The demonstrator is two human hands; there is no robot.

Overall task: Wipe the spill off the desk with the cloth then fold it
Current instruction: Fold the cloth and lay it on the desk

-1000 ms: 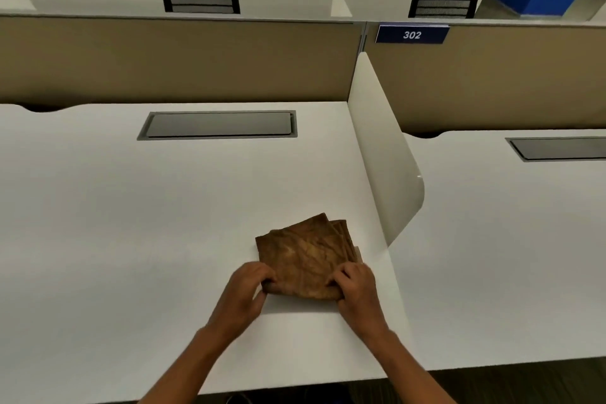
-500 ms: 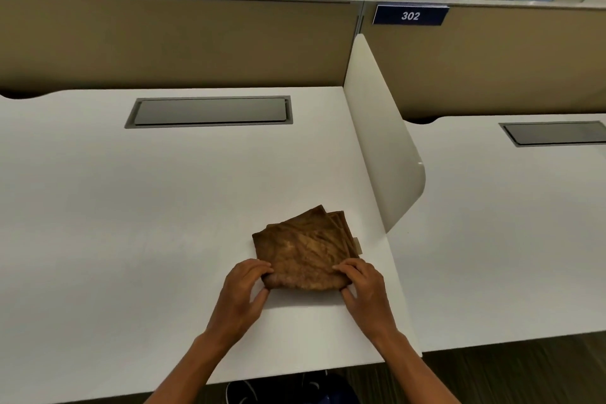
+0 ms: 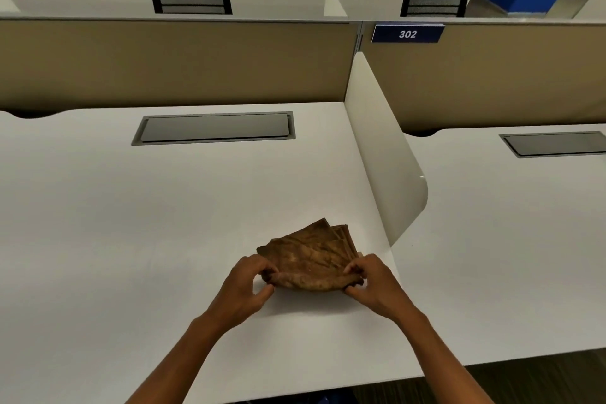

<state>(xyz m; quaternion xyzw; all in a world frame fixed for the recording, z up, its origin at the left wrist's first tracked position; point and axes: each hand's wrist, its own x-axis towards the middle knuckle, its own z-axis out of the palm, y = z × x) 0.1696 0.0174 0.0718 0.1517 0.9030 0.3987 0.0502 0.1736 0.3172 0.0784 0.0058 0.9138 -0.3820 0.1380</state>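
A brown, stained cloth [image 3: 310,256] lies folded in several layers on the white desk [image 3: 131,223], near its front right part. My left hand [image 3: 246,289] pinches the cloth's near left corner. My right hand [image 3: 373,287] pinches the near right corner. The near edge of the cloth is lifted slightly and curled between both hands, while the far corners rest on the desk. No spill shows on the desk surface.
A white divider panel [image 3: 383,154] stands just right of the cloth. A grey cable hatch [image 3: 214,128] is set in the desk further back. A tan partition [image 3: 177,62] with a blue "302" sign [image 3: 407,33] closes the back. The desk's front edge is near my forearms.
Both hands went from pressing the near edge flat to pinching its corners, and the near edge has lifted off the desk. The camera view shifted a little.
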